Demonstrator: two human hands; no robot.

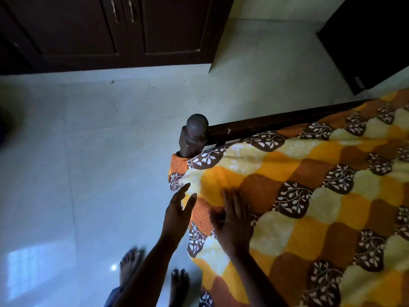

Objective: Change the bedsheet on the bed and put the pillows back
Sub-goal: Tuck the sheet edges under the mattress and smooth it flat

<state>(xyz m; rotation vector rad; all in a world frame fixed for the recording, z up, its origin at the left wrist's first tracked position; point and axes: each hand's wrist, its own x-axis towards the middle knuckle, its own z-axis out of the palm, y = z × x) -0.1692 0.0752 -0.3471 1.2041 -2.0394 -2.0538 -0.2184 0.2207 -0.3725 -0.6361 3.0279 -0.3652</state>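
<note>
**Bedsheet spread to the corner, both hands open over it**

Bedsheet [309,196] covers the bed across the right half of the view, from the near edge to the far right. Its print is a scalloped patchwork of pale yellow, bright orange and rust brown, with dark brown patches that carry white leaf sprigs. The cloth lies mostly smooth on top, with shallow folds fanning out from the corner. At that corner it gathers around the base of the dark wooden bedpost [194,136], which has a round knob on top, and drapes over the bed's left side toward the floor [88,151]. A dark wooden rail [276,122] runs from the post to the far right along the sheet's far edge.

The left hand [178,214] reaches forward at the draped corner, fingers straight and close together, thumb apart, holding nothing. Its fingertips overlap the sheet's edge, but whether they touch cannot be told. The right hand [235,222] lies palm down on the sheet just right of it, fingers straight and slightly spread, gripping nothing; it is blurred. Both forearms enter from the near edge.

Bare feet [130,264] stand on the pale tiles near the bed. A dark wardrobe [88,29] fills the far left.
</note>
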